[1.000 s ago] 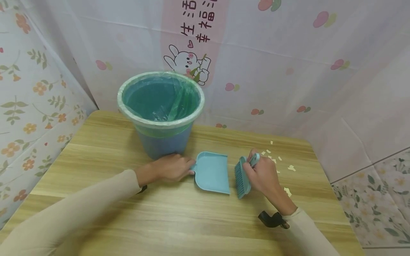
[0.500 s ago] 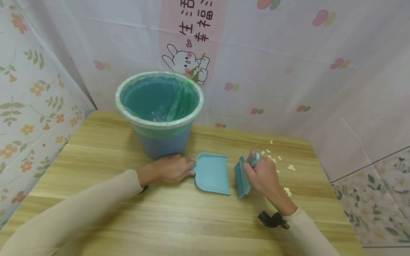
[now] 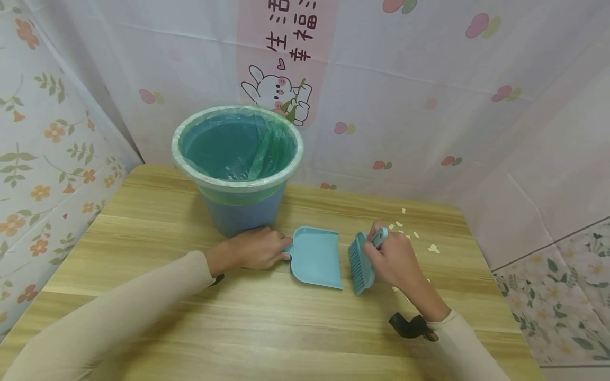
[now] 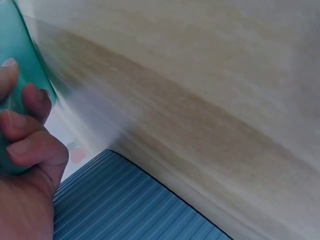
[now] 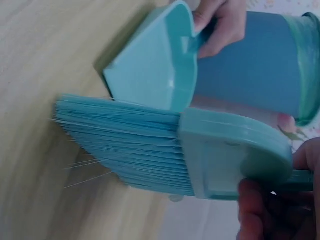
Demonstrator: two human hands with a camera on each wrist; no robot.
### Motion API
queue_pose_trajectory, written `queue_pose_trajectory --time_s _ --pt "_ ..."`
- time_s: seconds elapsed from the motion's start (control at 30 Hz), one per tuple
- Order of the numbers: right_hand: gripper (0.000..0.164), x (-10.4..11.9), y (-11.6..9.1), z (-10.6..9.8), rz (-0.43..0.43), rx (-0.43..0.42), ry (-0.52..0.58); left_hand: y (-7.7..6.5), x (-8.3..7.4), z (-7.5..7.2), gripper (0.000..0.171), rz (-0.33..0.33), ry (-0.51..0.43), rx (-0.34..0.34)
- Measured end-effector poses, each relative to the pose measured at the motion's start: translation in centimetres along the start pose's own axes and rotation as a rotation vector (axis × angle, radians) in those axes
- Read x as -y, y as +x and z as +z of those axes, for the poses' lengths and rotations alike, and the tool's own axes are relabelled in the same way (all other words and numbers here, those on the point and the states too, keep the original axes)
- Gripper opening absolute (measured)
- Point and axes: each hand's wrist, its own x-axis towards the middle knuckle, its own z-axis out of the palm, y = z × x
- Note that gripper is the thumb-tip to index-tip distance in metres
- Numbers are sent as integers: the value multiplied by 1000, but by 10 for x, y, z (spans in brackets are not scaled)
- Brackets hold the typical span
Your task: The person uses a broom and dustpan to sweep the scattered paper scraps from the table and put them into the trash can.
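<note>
Dustpan (image 3: 316,257) sits flat mid-table, left hand (image 3: 257,248) pinching its handle steady so right hand (image 3: 393,260), gripping brush (image 3: 360,263), can sweep in scraps (image 3: 405,233).

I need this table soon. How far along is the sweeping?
Barely begun. Done: the dustpan sits flat, empty, held by the left hand. In hand: the right hand grips the brush beside it. Left: paper scraps lie on the table, and the lined bin shows none.
</note>
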Motion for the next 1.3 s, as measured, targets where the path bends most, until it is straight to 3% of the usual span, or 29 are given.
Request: queue_pose_trajectory --time_s 0.33,0.6,0.8,1.03,1.2,1.3 --pt "16 -4 -5 -34 58 46 -57 2 -2 -1 23 -12 18 16" --pt "17 -17 -18 -66 128 104 -214 2 -3 -2 24 -33 7 36" --pt "22 -29 -34 -84 173 90 -347 1 -2 -1 25 -32 24 34" --pt "26 -44 -50 -95 219 121 -456 1 -2 -1 25 -27 20 30" --pt "21 -46 -55 -93 264 232 -517 2 0 0 25 -29 22 31" --pt "20 -45 -55 -86 298 290 -500 2 0 -1 25 -35 18 41"
